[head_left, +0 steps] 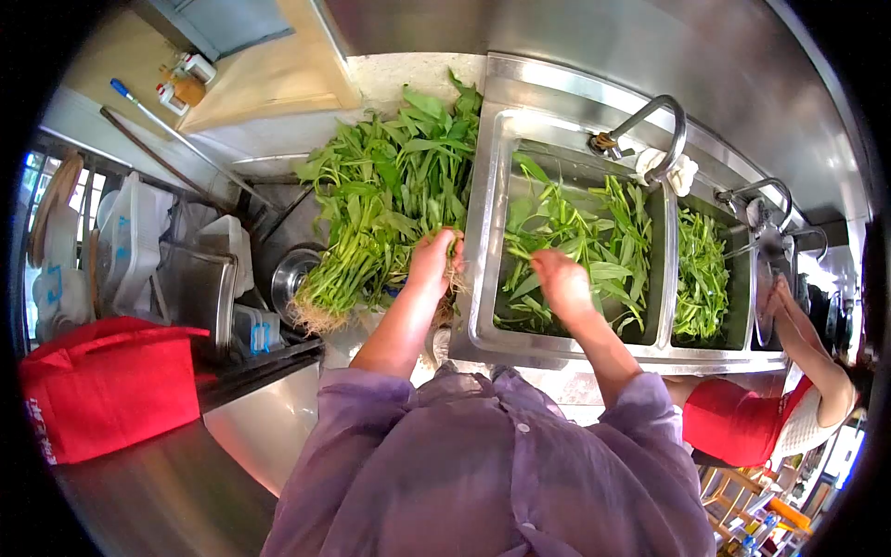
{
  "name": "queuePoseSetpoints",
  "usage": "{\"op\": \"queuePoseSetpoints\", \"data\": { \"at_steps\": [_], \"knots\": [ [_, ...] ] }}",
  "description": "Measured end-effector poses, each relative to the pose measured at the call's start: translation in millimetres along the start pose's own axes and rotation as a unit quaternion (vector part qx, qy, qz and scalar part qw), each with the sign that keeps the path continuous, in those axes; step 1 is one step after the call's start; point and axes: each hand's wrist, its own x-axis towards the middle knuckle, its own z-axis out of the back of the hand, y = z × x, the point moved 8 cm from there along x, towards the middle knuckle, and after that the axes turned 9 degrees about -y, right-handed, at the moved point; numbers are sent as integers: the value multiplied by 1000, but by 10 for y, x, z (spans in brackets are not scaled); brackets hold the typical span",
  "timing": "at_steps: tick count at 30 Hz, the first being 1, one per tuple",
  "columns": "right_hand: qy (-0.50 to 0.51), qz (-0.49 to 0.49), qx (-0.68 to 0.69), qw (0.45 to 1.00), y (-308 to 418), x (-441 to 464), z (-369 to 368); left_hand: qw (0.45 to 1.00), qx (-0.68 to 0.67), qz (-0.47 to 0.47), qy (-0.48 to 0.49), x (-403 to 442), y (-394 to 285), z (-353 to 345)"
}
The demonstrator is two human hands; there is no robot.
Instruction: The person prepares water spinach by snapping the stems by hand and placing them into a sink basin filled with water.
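My left hand (434, 263) is closed around a small bunch of green stems, with pale stringy roots hanging below the fist. It is just left of the sink's edge, in front of a big heap of long-stemmed leafy greens (390, 172), which look like water spinach with roots on. My right hand (561, 278) is over the left sink basin (494, 223), its fingers closed on leafy green stems that stick out to the left. Beneath it, loose leafy greens (608, 223) lie in the basin.
A second basin to the right holds more cut greens (701, 278). Curved faucets (673, 130) rise behind, one with a white cloth (670, 170). At far right stands another person in a red apron (733, 418). Plastic tubs (135, 232) and a red bag (116, 385) are at left.
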Motion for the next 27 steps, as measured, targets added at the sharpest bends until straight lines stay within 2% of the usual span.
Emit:
{"op": "queuePoseSetpoints", "data": {
  "at_steps": [1,3,5,7,8,9,11,13,14,15,16,18,23,25,26,27],
  "knots": [
    [16,-58,-31,998,-220,-70,10,997,-69,3,-33,-16,-36,95],
    [65,-204,-133,968,-725,-229,74,994,-39,-48,-89,-74,-94,450],
    [-21,-204,-126,971,-952,-327,264,981,-1,-46,-189,-180,-117,911],
    [-25,-213,-114,970,-1087,-415,255,975,18,-43,-215,-11,137,1500],
    [18,-270,-66,960,-1072,-440,218,969,10,-70,-236,-59,134,1559],
    [23,-265,-68,962,-1026,-461,167,969,4,-67,-240,-48,202,1590],
    [145,-277,0,950,-959,-611,-172,958,156,-17,-241,81,504,1674],
    [130,-223,9,966,-714,-609,-289,957,168,2,-237,331,967,1760],
    [150,-208,-9,967,-623,-614,-346,931,275,-52,-234,403,1022,1665],
    [167,-226,28,959,-491,-566,-332,891,379,-106,-225,441,1043,1526],
    [166,-219,27,961,-452,-572,-348,894,374,-100,-224,410,1017,1401],
    [168,-212,24,962,-463,-583,-345,833,500,7,-237,344,994,1257],
    [170,-229,26,958,-542,-552,-294,798,573,35,-187,376,856,1015],
    [162,-232,29,959,-565,-539,-296,806,560,24,-190,361,717,985],
    [158,-235,31,958,-581,-542,-299,836,506,-4,-211,443,748,1082],
    [153,-239,33,958,-601,-548,-314,834,510,-8,-210,449,720,1146]
  ]
}}
